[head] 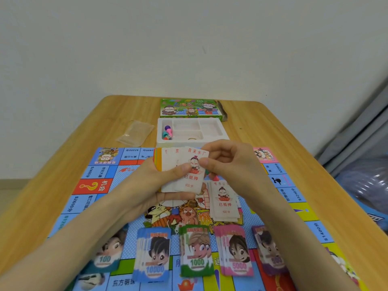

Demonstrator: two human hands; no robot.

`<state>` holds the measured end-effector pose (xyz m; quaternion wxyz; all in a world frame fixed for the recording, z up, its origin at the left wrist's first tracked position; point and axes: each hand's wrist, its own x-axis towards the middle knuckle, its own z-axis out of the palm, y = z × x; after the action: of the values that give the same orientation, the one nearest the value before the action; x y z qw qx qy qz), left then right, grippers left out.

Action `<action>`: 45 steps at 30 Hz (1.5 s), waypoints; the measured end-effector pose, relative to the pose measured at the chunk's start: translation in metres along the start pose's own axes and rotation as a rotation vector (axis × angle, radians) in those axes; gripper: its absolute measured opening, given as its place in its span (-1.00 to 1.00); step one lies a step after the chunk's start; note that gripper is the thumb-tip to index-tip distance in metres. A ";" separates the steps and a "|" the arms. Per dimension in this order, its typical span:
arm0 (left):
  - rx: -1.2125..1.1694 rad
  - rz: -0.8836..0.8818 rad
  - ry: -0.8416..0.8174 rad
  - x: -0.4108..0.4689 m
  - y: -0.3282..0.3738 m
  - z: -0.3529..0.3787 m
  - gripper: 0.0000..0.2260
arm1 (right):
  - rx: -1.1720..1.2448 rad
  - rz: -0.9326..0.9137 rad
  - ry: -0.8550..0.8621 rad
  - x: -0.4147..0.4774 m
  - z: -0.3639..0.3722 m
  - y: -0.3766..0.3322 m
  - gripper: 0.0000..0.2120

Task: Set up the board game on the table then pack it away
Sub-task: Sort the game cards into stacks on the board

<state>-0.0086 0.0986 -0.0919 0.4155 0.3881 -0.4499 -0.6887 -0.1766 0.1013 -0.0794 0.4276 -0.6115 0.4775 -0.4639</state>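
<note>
Setup stage, well along, not finished

- Board [92, 185] is unfolded flat on the table [273, 133], near edge toward you
- Five stacks of play money sit in a row across the near part of the board: the 100s [107, 255], 10000s [154, 255], 1000s [196, 250], 5000s [236, 250] and a purple stack [270, 250] whose value is too blurred to read. I'd count the sorting of notes as done
- Your left hand [159, 181] holds a fan of deed cards [182, 162] above the middle of the board, fingers curled under the fan and thumb pressed across its face
- Your right hand [231, 164] pinches the front card of that fan at its right edge between thumb and forefinger, the other fingers loosely bent. It looks like you are peeling cards off one by one
- A small pile of dealt cards [224, 202] lies on the board just below your right hand, apart from the fan
- White tray [224, 135] stands just beyond the far edge of the board. Its left compartment holds the coloured pawns and a die [167, 132], and the other compartments look bare
- Game box [189, 110] lies behind the tray. A clear plastic bag [136, 132] lies to the tray's left

Left to do, by my reading: finish the deed cards, put out the pawns and die, then the whole pack-away half of the job
</note>
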 end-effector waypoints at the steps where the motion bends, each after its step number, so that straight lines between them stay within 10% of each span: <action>1: -0.003 0.001 0.001 0.000 0.000 0.000 -0.68 | 0.002 -0.002 0.006 0.000 -0.001 0.000 -0.86; 22: -0.103 -0.027 0.053 0.002 0.001 -0.006 -0.65 | 0.022 0.159 0.267 0.002 -0.020 -0.003 -0.94; 32: -0.085 -0.037 0.058 0.002 0.001 -0.007 -0.64 | -0.547 0.355 -0.187 0.004 -0.037 0.011 -0.87; 45: -0.064 -0.038 0.046 0.001 0.001 -0.005 -0.66 | -0.849 0.281 -0.148 0.004 -0.028 0.020 -0.71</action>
<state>-0.0037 0.0963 -0.0925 0.4249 0.3985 -0.4107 -0.7014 -0.2073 0.0920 -0.0928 0.2306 -0.6935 0.6721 -0.1192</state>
